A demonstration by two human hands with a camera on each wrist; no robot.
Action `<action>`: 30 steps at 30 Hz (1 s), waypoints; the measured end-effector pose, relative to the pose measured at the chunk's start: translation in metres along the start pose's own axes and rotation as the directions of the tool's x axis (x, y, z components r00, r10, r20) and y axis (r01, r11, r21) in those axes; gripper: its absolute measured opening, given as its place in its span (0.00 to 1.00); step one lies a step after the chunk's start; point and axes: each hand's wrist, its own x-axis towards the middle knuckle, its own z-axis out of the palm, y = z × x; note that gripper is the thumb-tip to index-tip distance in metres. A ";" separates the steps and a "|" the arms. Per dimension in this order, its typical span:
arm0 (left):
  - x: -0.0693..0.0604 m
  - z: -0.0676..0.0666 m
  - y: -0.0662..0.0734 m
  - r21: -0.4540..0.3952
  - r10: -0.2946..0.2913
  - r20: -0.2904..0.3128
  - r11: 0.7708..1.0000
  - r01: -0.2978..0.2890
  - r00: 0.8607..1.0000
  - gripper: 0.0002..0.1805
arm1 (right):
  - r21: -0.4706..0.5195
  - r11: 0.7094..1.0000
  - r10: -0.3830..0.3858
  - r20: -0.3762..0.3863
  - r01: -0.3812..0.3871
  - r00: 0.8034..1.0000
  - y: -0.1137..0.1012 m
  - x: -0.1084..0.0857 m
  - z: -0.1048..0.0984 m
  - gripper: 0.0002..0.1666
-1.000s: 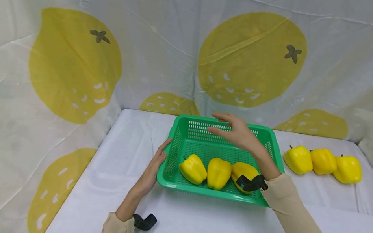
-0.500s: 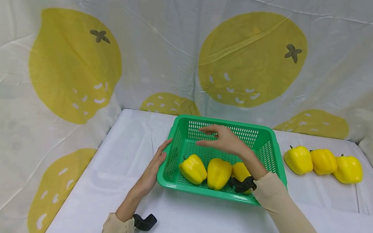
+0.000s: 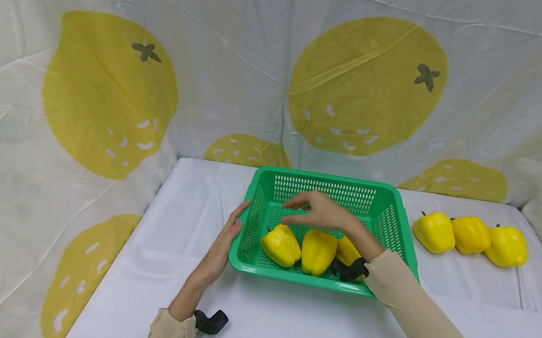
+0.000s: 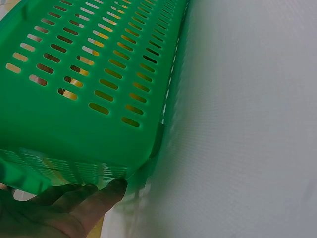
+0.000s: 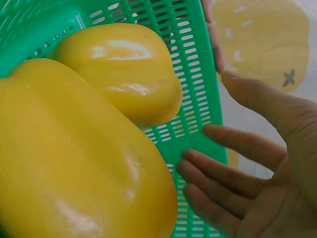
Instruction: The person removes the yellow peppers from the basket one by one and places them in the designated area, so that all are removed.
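Note:
A green plastic basket (image 3: 320, 281) with slotted walls stands on the table. Along its near side lie a left yellow bell pepper (image 3: 281, 245), a middle one (image 3: 318, 252) and a right one (image 3: 346, 251), the last partly hidden by the right wrist's black camera. My left hand (image 3: 221, 243) rests against the basket's left wall, its fingertips (image 4: 115, 188) touching the outside near a lower corner. Above the peppers hovers my right hand (image 3: 319, 210), thumb and fingers spread apart, holding nothing. In the right wrist view its fingers (image 5: 218, 173) are apart from the peppers.
To the right of the basket, three more yellow bell peppers, left (image 3: 434, 232), middle (image 3: 470, 234) and right (image 3: 507, 246), sit in a row on the white tablecloth (image 3: 310, 336). A lemon-print curtain (image 3: 244, 61) hangs behind the table.
My right hand has moved lower and slightly left, down from the basket's far rim toward the left pepper. The left hand, basket and peppers stay put.

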 end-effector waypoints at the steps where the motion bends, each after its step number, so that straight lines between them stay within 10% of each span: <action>1: 0.000 0.000 0.000 0.000 -0.001 0.001 1.000 0.001 1.000 0.26 | 0.009 1.000 -0.008 0.016 0.008 1.000 0.001 0.000 0.000 0.26; 30: 0.000 0.000 0.002 0.005 0.003 0.008 1.000 -0.004 1.000 0.26 | 0.100 0.993 -0.072 0.184 0.055 0.980 0.003 0.004 0.009 0.22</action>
